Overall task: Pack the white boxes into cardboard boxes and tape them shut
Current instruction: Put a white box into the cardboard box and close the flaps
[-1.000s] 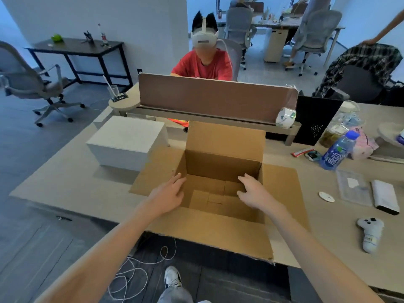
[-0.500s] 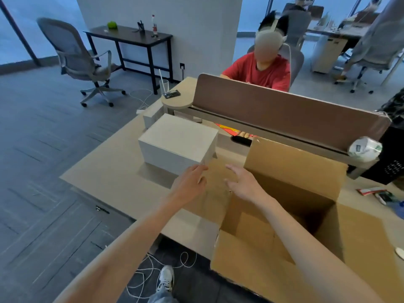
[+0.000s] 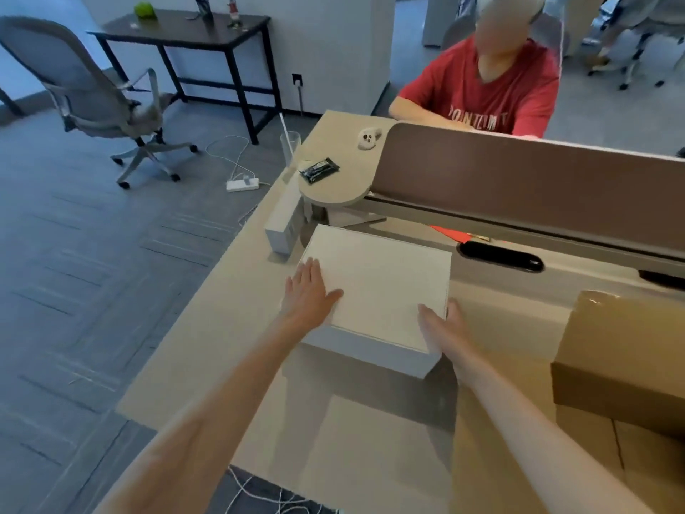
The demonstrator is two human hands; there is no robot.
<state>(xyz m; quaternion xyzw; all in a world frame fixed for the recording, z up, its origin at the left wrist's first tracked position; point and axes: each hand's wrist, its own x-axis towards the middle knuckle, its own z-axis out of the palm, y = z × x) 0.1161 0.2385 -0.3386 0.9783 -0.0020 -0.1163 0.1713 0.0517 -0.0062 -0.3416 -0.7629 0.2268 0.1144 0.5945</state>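
On the beige desk (image 3: 222, 346), right in front of the person, the white box (image 3: 381, 283) lay flat with its broad face up. That face looked nearly square, so I could not tell its long axis. Its edges were turned a little against the desk edge, and its near right corner pointed toward the person. The near side wall was in shadow.

The left hand (image 3: 309, 291) lay flat on the left part of the top, with straight fingers pointing away and the thumb spread to the right. The right hand (image 3: 444, 328) was at the near right corner, with the thumb on the top face and the other fingers down the right side. I could not tell whether those fingers were curled.

The cardboard box (image 3: 622, 358) stood at the right edge of the view, apart from the white box, and its inside was not visible. Beyond the white box, a second narrow white box (image 3: 285, 224) stood just beside its far left corner. A glass (image 3: 290, 146) with a straw in it stood farther back.
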